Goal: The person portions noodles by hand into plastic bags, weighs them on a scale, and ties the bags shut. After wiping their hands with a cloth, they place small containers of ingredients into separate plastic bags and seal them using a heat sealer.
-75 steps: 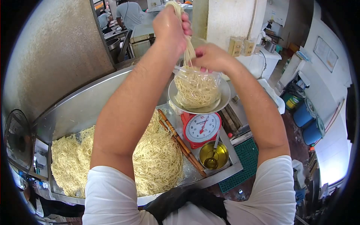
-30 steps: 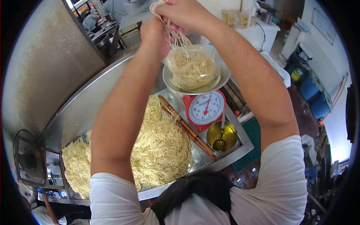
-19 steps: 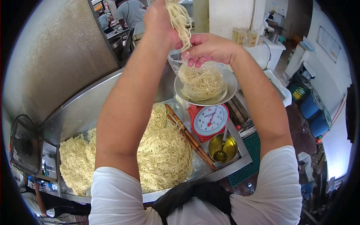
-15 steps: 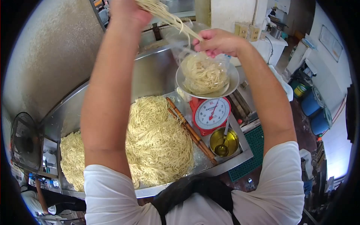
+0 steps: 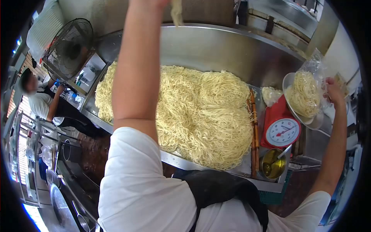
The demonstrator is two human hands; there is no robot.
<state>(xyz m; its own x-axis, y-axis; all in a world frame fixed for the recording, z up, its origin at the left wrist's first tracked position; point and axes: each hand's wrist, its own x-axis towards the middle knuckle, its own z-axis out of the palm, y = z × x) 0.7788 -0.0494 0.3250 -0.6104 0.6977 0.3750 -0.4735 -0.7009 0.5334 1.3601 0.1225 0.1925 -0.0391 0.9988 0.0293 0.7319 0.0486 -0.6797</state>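
My left hand (image 5: pixel 156 3) is cut off at the top edge, with a strand bundle of noodles (image 5: pixel 176 13) hanging beside it; its fingers are out of frame. At the right, my right hand (image 5: pixel 333 92) has its fingers closed at the edge of a clear plastic bag of noodles (image 5: pixel 305 92). The bag rests in the metal pan of a red dial scale (image 5: pixel 283 132). Loose noodles (image 5: pixel 205 116) lie heaped in a metal tray (image 5: pixel 232 44). Two wooden sticks (image 5: pixel 254 135) lie between the heap and the scale.
A pot of yellow oil with a ladle (image 5: pixel 273 164) sits below the scale. Near the scale is a small bag (image 5: pixel 271 96). A black fan (image 5: pixel 69 50) stands at the upper left. Another person (image 5: pixel 46 102) stands at the left, beyond the tray.
The view has swung left, so the scale now appears farther right. My hands have moved apart; the noodles stretched between them now hang only by my left hand.
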